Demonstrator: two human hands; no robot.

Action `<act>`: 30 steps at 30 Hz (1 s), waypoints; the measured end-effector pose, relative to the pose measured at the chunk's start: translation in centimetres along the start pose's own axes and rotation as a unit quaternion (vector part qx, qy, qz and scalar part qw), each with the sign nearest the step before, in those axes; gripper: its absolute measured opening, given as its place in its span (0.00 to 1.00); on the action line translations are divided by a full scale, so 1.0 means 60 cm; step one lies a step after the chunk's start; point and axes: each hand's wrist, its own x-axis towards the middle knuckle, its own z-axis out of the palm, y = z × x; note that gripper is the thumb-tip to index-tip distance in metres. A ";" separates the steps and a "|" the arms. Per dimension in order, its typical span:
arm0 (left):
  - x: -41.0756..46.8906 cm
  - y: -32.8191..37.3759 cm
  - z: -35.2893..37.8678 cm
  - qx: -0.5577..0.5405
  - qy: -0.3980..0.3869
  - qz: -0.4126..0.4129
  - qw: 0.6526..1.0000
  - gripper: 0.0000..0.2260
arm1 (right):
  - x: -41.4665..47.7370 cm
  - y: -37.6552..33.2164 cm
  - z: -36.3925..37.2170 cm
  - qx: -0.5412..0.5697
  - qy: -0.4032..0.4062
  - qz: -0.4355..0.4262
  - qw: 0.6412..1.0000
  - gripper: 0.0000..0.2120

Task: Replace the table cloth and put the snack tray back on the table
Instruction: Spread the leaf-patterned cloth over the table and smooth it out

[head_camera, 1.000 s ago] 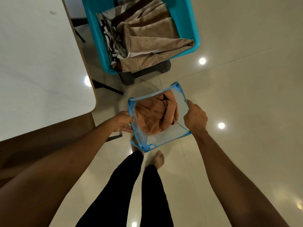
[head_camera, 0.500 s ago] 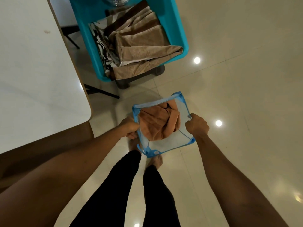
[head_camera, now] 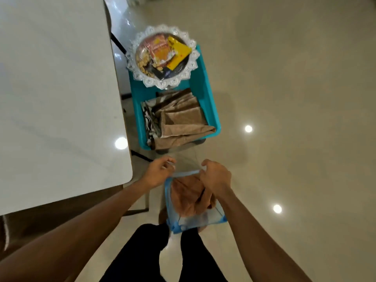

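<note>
Desk [head_camera: 50, 98] bare white top; its rounded near-right corner lay just left of the left hand [head_camera: 160, 171]. One teal bin [head_camera: 205, 92] stood just right of the desk's right edge, with open floor [head_camera: 295, 78] right of it. One snack tray [head_camera: 162, 58] rested on the bin's far rim; folded brown cloths [head_camera: 181, 119] filled its near half, count unclear. Both hands clamped the far top edge of one clear blue-trimmed bag [head_camera: 195, 222], right hand [head_camera: 215, 176] gripping, left pinching. One orange cloth [head_camera: 187, 196] sat inside the bag, held above the person's feet.
</note>
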 end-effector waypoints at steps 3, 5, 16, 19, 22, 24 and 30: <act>0.012 0.058 -0.036 0.005 0.031 0.038 0.999 0.07 | 0.036 -0.034 -0.053 0.003 0.016 -0.056 0.998 0.16; 0.030 0.094 -0.073 0.025 0.056 0.050 0.997 0.08 | 0.070 -0.062 -0.091 0.055 -0.016 -0.046 0.997 0.15; 0.214 0.122 -0.150 0.396 -0.120 0.008 0.910 0.39 | 0.250 -0.106 -0.096 -0.078 -0.158 -0.155 0.972 0.45; 0.232 0.103 -0.113 0.500 -0.178 0.012 0.848 0.46 | 0.267 -0.111 -0.056 -0.125 -0.162 -0.132 0.970 0.38; 0.242 0.105 -0.083 0.523 -0.172 0.005 0.835 0.42 | 0.281 -0.114 -0.052 -0.104 -0.135 -0.113 0.979 0.26; 0.252 0.112 -0.071 0.524 -0.170 -0.005 0.834 0.33 | 0.293 -0.113 -0.057 -0.125 -0.139 -0.114 0.976 0.20; 0.271 0.129 -0.086 0.536 -0.157 0.016 0.830 0.16 | 0.310 -0.117 -0.085 -0.164 -0.147 -0.144 0.965 0.17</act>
